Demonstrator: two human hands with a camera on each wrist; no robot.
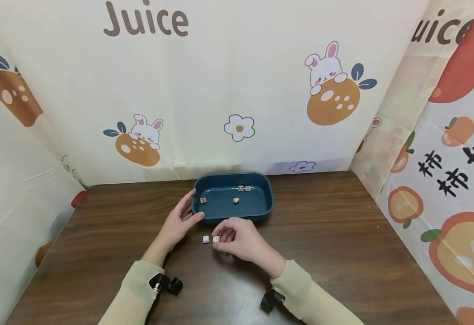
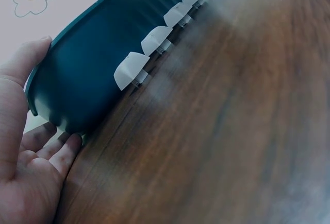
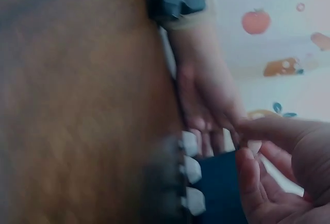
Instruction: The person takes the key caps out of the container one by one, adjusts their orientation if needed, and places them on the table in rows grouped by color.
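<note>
Small pale cap (image 1: 216,239) was just short of the tray's near side, between thumb and fingertips of the right hand (image 1: 238,239); that hand had it pinched, other fingers curled. Another cap (image 1: 206,239) sat on the table just left of it. Left wrist view showed a row of white caps (image 2: 131,71), five in number, along the tray's long side. Blue tray (image 1: 220,198) stood upright at the back of the table; four caps (image 1: 236,200) inside: one at left, one near the middle, two side by side toward the far wall. Left hand (image 1: 181,221) grasped the tray's left end, thumb at the rim, fingers round the outside. Brown wooden table (image 1: 322,234) beneath; behind it, pale cloth (image 1: 204,81) printed with rabbits, fruit and flowers.
</note>
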